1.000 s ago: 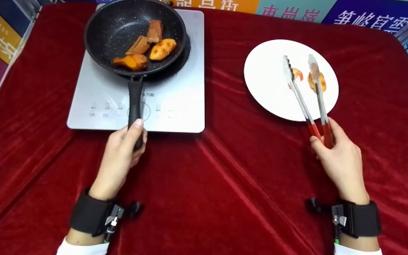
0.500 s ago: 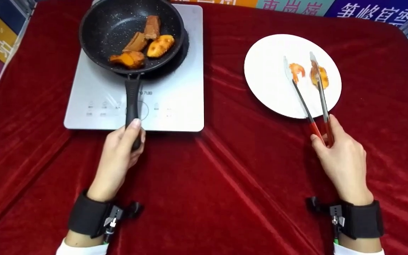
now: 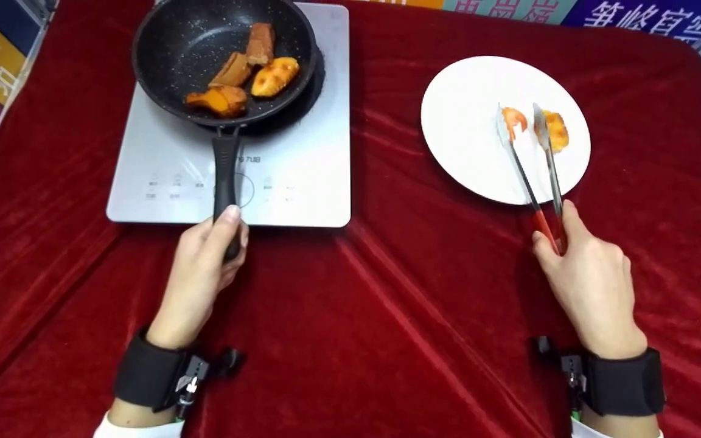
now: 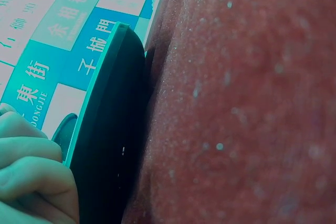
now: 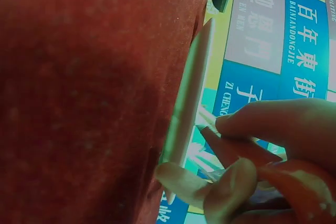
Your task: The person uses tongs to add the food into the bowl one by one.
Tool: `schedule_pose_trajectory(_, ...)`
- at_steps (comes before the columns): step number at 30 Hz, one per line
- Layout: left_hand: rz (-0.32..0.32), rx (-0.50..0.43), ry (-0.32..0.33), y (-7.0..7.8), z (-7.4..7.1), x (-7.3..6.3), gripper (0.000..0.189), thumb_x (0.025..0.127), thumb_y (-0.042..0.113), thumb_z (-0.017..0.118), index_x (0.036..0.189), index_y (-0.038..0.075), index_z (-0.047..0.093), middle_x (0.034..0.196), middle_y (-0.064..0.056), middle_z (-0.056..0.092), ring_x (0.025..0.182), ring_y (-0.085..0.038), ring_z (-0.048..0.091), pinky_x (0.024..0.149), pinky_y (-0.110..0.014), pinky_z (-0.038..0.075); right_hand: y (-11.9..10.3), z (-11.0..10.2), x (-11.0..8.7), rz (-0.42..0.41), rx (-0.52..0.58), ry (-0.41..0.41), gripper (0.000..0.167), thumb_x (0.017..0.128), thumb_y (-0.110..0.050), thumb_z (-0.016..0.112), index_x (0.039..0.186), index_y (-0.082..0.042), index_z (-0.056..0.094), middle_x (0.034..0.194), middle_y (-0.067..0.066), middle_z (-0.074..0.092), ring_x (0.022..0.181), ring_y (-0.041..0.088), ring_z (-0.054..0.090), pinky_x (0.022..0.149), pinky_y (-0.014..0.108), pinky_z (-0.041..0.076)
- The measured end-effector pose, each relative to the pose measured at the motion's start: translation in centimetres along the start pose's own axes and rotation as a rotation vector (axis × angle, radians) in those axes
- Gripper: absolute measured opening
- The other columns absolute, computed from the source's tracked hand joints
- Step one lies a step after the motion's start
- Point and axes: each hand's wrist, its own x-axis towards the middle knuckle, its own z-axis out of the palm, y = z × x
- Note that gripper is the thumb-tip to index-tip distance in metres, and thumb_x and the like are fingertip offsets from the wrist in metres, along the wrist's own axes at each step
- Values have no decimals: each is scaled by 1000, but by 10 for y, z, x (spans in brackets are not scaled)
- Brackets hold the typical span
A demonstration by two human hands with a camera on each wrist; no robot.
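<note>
My left hand (image 3: 204,264) grips the black handle of a frying pan (image 3: 186,55) in the head view, thumb along its top. Inside the pan lie two brown blocks (image 3: 260,41), a yellow spotted piece (image 3: 275,77) and an orange-brown drumstick (image 3: 224,101). My right hand (image 3: 594,283) holds red-handled metal tongs (image 3: 543,226) over a white plate (image 3: 463,140). A shrimp (image 3: 515,119) is between the spread tong tips, close to the left one. Beside the right tip, a yellow-brown piece (image 3: 559,129) lies on the plate, partly covered.
Beneath the pan is a white induction cooker (image 3: 302,201), its dark side showing in the left wrist view. Red velvet cloth (image 3: 350,340) covers the table. Printed panels (image 3: 509,9) with large characters stand behind the far edge.
The tong tips have drawn closer together and slid slightly nearer on the plate, the left tip moving right to the shrimp. The left hand keeps its grip; the view has shifted slightly.
</note>
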Motion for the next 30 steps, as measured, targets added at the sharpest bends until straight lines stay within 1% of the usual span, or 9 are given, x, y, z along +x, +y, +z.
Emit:
schedule_pose_trajectory(4, 2, -9, -5, 0, 0, 0, 39, 93, 34, 46, 74, -1, 47, 46, -1, 31, 35, -10, 22, 30, -31, 12, -5, -2, 3, 1, -11, -21, 33, 83, -24, 55, 114, -12, 52, 55, 16, 48, 52, 49, 46, 48, 56, 31)
schedule_pose_trajectory(7, 5, -11, 1, 0, 0, 0, 40, 93, 34, 46, 73, -1, 47, 46, -2, 31, 35, -10, 22, 30, -31, 12, -9, -2, 3, -11, -18, -19, 35, 83, -24, 54, 116, -11, 52, 56, 18, 49, 49, 48, 45, 45, 56, 31)
schedule_pose_trajectory(12, 6, -1, 3, -1, 0, 0, 40, 93, 34, 46, 73, -1, 46, 46, -2, 31, 35, -11, 22, 30, -31, 12, -10, 0, 0, -55, -14, -7, 37, 85, -19, 52, 120, -4, 50, 61, 22, 52, 48, 47, 45, 45, 58, 33)
schedule_pose_trajectory(17, 9, -7, -3, -1, 1, 1, 41, 93, 34, 46, 74, -2, 47, 46, -1, 31, 35, -10, 22, 30, -31, 12, -4, 2, -2, -83, 8, -14, 28, 87, -15, 51, 112, -3, 51, 54, 14, 47, 46, 43, 45, 44, 55, 33)
schedule_pose_trajectory(20, 11, -17, -4, -1, 2, 2, 40, 93, 34, 46, 75, -2, 47, 46, -1, 31, 35, -10, 22, 30, -31, 12, -1, 1, -1, -79, 28, -26, 25, 88, -16, 50, 111, -4, 51, 53, 9, 48, 42, 35, 46, 46, 53, 35)
schedule_pose_trajectory(23, 7, -22, -3, -1, 2, 1, 40, 93, 34, 46, 74, -1, 47, 46, -1, 31, 35, -10, 22, 30, -31, 12, 1, 0, -1, -70, 61, -60, 21, 91, -18, 49, 108, -7, 52, 59, 4, 56, 38, 23, 49, 48, 50, 39)
schedule_pose_trajectory(26, 3, -22, -3, 0, 1, 0, 40, 93, 34, 46, 74, -1, 47, 46, -2, 31, 35, -10, 22, 30, -31, 12, 2, -1, -1, -59, 92, -88, 18, 92, -21, 47, 106, -11, 52, 67, 0, 62, 34, 12, 49, 48, 43, 41)
schedule_pose_trajectory(28, -1, -22, 0, 0, 1, -1, 40, 93, 34, 47, 74, -1, 47, 46, -2, 31, 35, -10, 22, 31, -31, 12, 3, -1, -2, -52, 106, -102, 20, 93, -23, 47, 108, -12, 52, 69, 0, 62, 34, 9, 49, 47, 39, 40)
schedule_pose_trajectory(30, -5, -19, 1, 0, 1, -2, 39, 93, 34, 47, 74, -1, 47, 46, -2, 32, 35, -10, 22, 30, -31, 12, 5, 0, -3, -40, 112, -119, 24, 93, -25, 46, 113, -13, 52, 69, 1, 63, 34, 9, 49, 48, 37, 39)
